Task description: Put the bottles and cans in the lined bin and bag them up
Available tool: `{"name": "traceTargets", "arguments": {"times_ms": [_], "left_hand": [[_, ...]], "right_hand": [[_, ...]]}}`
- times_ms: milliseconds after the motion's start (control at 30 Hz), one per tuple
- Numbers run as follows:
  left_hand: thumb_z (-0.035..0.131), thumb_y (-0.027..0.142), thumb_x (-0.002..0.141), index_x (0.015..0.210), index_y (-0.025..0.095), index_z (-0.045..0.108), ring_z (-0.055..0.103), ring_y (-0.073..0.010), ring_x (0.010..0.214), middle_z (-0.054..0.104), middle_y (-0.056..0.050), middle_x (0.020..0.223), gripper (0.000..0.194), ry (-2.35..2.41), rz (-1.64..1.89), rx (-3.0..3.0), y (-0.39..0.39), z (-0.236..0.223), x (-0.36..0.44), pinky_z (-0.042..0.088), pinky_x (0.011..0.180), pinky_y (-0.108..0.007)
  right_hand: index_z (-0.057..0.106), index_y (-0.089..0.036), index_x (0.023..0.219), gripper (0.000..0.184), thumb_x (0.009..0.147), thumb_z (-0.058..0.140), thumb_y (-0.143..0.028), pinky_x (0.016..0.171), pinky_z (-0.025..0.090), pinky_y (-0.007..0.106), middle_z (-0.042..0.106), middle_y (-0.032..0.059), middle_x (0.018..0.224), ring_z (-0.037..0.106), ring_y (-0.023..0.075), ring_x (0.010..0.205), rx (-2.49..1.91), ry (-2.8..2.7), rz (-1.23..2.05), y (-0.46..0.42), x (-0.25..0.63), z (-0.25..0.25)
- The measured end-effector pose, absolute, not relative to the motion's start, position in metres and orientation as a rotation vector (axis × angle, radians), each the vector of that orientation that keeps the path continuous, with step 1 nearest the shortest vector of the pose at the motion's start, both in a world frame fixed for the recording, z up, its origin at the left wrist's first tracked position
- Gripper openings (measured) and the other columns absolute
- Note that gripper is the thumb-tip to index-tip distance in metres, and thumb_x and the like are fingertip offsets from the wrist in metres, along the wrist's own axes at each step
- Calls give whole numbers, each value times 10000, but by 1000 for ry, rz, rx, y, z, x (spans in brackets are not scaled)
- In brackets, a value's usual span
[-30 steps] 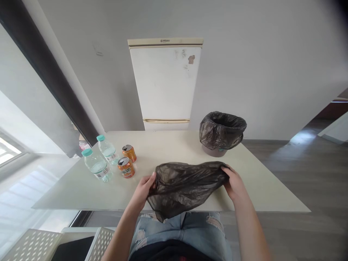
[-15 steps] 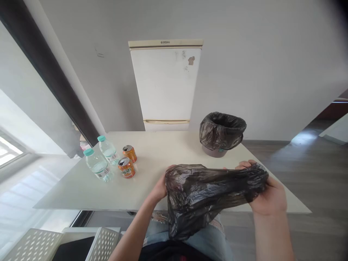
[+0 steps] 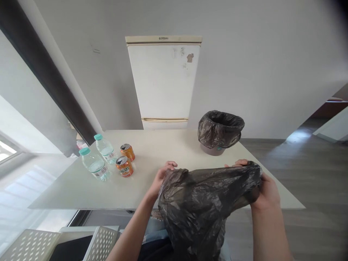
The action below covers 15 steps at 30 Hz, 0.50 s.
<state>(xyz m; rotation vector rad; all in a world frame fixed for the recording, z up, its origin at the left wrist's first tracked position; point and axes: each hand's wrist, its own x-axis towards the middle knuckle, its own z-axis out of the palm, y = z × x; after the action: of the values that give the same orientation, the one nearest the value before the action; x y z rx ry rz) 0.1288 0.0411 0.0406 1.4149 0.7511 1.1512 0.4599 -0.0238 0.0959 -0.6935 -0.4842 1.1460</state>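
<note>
Head view, lower middle of the frame: a dark, crumpled plastic bag [image 3: 201, 206] held up above the lap, stretched between both hands with its bulk sagging down toward the bottom edge. Long axis of the bag's top rim running left to right across the frame, slightly higher at the right end. Left hand [image 3: 163, 176] at the rim's left end, fingers [image 3: 170, 165] curled closed over the plastic, wrist and forearm rising from the lower left. Right hand [image 3: 268, 190] at the rim's right end, fingers wrapped shut around a bunched fold, mostly hidden behind the film. Both hands equally in contact with the bag, neither nearer than the other; bag mouth apparently pulled apart between them, though whether fully open cannot be told. Just beyond the hands, the pale surface [image 3: 168, 148], its near edge crossing behind the bag. On the surface toward the middle left, two orange cans [image 3: 124, 166] side by side, tops opened, and just left of them two clear water bottles [image 3: 94, 164] with teal caps, upright. Toward the middle right of the surface, well apart from the cans, a small bin [image 3: 219, 132] lined with a similar dark bag, standing up and to the left of the right hand. Farthest back, upper middle of the frame, a white fridge [image 3: 163, 81] against the grey wall.
</note>
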Motion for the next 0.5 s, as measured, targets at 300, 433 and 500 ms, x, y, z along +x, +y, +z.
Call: {"name": "traceTargets", "arguments": {"times_ms": [300, 433, 500], "left_hand": [[604, 564, 925, 873, 212, 578, 459, -134, 661, 526, 28, 722, 357, 1221, 1408, 1307, 52, 42, 83, 381, 599, -226], [529, 468, 962, 865, 203, 624, 534, -167, 719, 594, -2, 757, 297, 1385, 1444, 1448, 65, 26, 70, 411, 654, -257], [527, 416, 948, 868, 206, 625, 557, -177, 709, 612, -6, 747, 244, 1500, 1452, 1477, 75, 18, 60, 408, 653, -268]], "right_hand": [[733, -209, 811, 187, 714, 695, -364, 926, 638, 493, 768, 103, 825, 755, 342, 985, -914, -385, 1175, 26, 449, 48], [693, -219, 794, 124, 733, 660, -322, 864, 656, 452, 744, 60, 773, 753, 287, 869, -908, -281, 1099, 48, 445, 33], [679, -213, 806, 111, 771, 626, -303, 813, 659, 394, 739, 35, 787, 737, 240, 810, -930, -199, 1015, 57, 449, 26]]}}
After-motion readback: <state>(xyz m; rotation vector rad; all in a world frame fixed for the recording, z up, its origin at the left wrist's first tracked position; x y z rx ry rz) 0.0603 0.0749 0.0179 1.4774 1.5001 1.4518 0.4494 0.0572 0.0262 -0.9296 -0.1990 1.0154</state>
